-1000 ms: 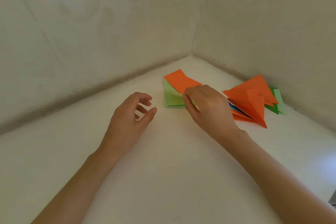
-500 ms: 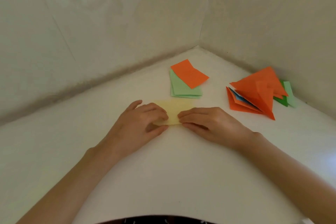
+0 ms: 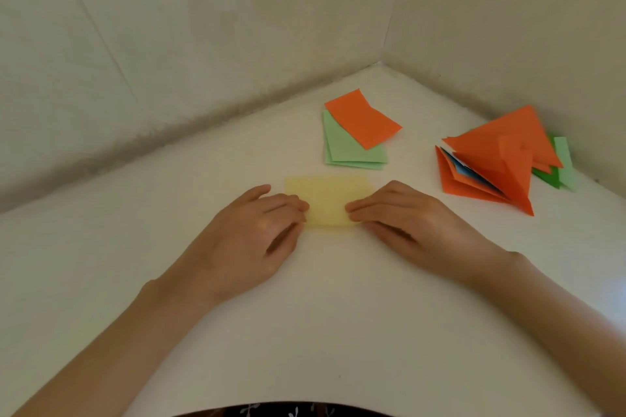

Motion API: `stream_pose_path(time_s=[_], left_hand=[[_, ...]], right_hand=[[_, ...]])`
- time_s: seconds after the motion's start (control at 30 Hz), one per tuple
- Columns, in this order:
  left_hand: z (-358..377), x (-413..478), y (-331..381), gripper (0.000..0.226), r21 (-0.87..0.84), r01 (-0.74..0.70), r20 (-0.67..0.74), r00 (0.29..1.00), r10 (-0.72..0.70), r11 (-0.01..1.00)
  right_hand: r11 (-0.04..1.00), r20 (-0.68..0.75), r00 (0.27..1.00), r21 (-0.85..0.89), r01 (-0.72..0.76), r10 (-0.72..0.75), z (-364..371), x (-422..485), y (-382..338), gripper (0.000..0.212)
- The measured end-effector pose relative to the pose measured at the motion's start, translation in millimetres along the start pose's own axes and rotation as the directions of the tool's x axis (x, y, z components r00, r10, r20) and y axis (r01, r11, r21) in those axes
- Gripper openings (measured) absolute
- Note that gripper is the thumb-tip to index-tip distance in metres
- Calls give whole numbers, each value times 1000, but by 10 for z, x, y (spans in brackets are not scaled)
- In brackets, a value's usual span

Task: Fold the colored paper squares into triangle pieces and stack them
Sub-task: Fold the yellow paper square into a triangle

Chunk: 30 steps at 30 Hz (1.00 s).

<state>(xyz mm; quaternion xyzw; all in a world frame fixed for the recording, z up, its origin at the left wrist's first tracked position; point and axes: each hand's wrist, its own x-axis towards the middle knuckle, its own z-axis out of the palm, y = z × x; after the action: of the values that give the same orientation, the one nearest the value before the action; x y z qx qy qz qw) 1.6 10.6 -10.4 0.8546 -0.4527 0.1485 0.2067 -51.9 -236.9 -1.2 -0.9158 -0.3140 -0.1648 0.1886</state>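
A pale yellow paper sheet (image 3: pixel 327 195) lies flat on the white table (image 3: pixel 305 315) in front of me. My left hand (image 3: pixel 250 237) pinches its near left edge between fingertips and thumb. My right hand (image 3: pixel 413 223) pinches the near right edge the same way. Behind the yellow sheet sits a small stack of light green sheets (image 3: pixel 349 154) with an orange sheet (image 3: pixel 362 118) askew on top. At the right is a pile of folded orange triangle pieces (image 3: pixel 501 159), with a blue piece showing between its layers.
Green paper pieces (image 3: pixel 560 167) stick out behind the triangle pile, close to the right wall. Two pale walls meet in a corner (image 3: pixel 382 61) just beyond the papers. Dark patterned cloth shows at the bottom edge.
My right hand took the yellow sheet off the stack and brought it toward me. My left hand joined it, and both now hold the sheet's near edge, spread a little wider.
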Motion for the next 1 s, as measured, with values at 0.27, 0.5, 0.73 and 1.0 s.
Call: stream_pose_path(time_s=[0.27, 0.5, 0.73, 1.0], left_hand=[[-19, 39, 40, 38, 75, 65, 20, 998, -67, 995], [-42, 23, 78, 32, -32, 130, -14, 991, -131, 991], [-30, 13, 54, 31, -72, 192, -48, 980, -195, 979], [1, 42, 7, 31, 47, 268, -122, 958, -261, 962]], right_hand=[[988, 12, 988, 20, -153, 153, 30, 109, -143, 29], [740, 104, 807, 345, -577, 581, -36, 185, -99, 11], [687, 62, 751, 361, -631, 657, 32, 438, -46, 23], [864, -14, 868, 112, -491, 496, 236, 614, 53, 23]])
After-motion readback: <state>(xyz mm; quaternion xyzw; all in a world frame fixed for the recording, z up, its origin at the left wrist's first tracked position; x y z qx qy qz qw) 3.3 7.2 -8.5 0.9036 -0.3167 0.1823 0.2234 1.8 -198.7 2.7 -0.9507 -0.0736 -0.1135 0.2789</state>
